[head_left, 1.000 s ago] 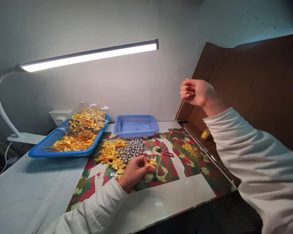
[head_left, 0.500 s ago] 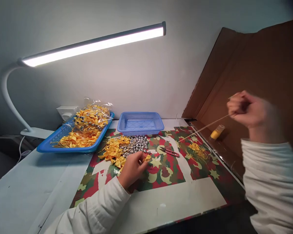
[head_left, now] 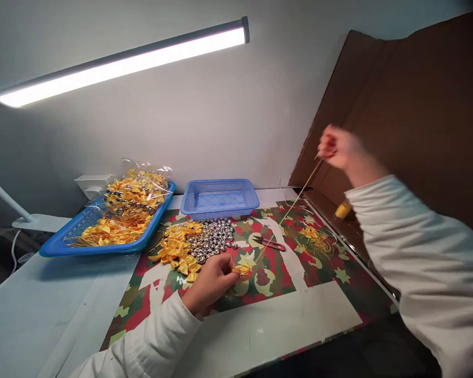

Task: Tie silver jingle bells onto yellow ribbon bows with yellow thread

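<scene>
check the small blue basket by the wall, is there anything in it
No, the small blue basket shows only its bare mesh floor, while the silver bells lie heaped on the patterned mat in front of it.

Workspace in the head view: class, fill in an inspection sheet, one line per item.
Surface: pale table with patterned mat.
Job's things: yellow bow; taut thread.
Clutter: loose bows, silver bells, snips, empty basket, full tray, thread spool.
Hands: left hand pinches bow; right hand, raised, pulls thread.
Cables: lamp cord.
Surroundings: lamp, cardboard, wall.
</scene>
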The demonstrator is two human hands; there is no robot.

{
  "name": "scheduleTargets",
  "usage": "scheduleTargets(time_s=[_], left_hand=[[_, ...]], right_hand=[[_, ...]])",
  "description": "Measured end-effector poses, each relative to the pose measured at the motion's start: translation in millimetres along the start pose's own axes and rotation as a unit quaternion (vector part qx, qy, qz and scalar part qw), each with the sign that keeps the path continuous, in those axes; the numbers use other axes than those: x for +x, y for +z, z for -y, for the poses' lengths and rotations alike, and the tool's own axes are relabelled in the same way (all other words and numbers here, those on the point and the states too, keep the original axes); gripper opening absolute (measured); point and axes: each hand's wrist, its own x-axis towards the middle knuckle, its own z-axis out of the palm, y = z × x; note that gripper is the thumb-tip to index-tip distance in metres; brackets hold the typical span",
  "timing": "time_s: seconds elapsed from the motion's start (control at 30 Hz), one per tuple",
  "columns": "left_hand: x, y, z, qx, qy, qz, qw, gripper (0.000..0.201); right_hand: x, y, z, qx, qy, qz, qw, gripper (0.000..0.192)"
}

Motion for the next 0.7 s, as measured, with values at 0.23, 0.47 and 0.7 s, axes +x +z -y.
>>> scheduleTargets(time_s=[0.23, 0.47, 0.7], left_hand=[[-4, 2.9, -2, -0.188, -0.089, 0.037, 0.978, 0.017], [-5, 1.8, 2, -0.177, -0.125, 0.005, 0.976, 0.013], [-7, 0.4, -8, -0.152, -0.107, -0.056, 0.981, 0.014]], right_hand=[[-26, 92, -101, -0.081, 0.069, 0.129, 0.986, 0.033], [-65, 106, -149, -0.214, 0.004, 0.135, 0.967, 0.021], [-149, 122, -144, -0.104, -0.1, 0.168, 0.975, 0.033]])
